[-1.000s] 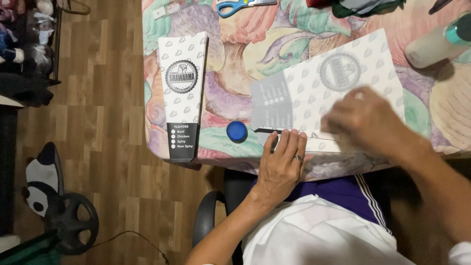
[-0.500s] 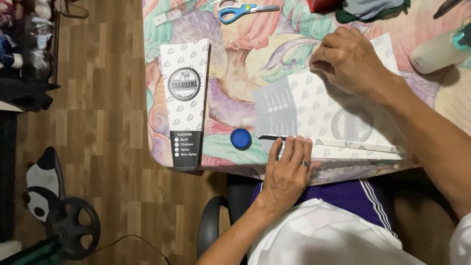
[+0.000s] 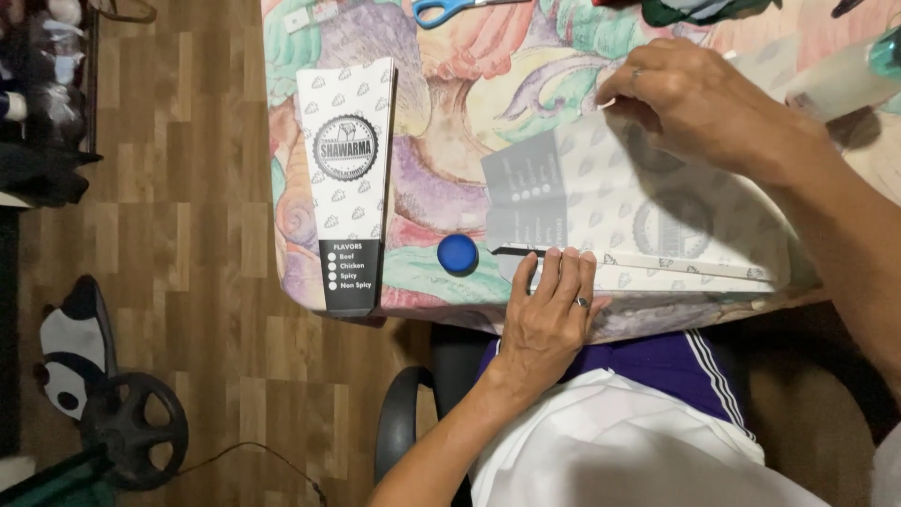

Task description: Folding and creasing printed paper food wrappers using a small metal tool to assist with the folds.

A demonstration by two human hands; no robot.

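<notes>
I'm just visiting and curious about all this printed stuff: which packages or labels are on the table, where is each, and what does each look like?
Folded white paper sleeve: left part of the table, tapered, grey pattern, round dark emblem, black bottom band.
Unfolded white paper sheet: table's near edge under the left hand and right hand, same pattern, grey panel at its left end.
Clear plastic bottle: far right, label unreadable.

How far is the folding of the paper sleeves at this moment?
Done: one folded sleeve lies flat at the table's left edge. In hand: the flat printed sheet; the left hand presses its near edge and the right hand grips its far edge. Left: this sheet is not yet closed into a sleeve. A blue cap and scissors lie unused.
</notes>
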